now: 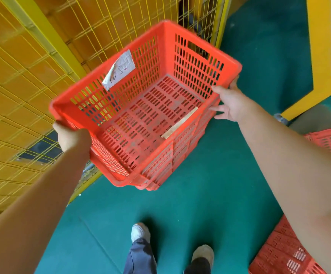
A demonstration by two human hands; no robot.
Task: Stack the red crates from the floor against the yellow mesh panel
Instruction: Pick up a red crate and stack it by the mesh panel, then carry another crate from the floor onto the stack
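Your left hand (72, 140) has its fingers curled over the near-left corner rim of the red crate (196, 62). Your right hand (229, 103) has its fingers spread flat against the right wall. The crate's on top of 1 lower crate (156, 182) on the green floor (200, 204), right beside the yellow mesh panel (22, 86).

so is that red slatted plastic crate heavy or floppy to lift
Probably light: the red slatted plastic crate is tilted with the left hand gripping one rim corner and the right hand merely flat on its side. Likely stiff, as the walls look straight. The loose pale strip inside may slide.
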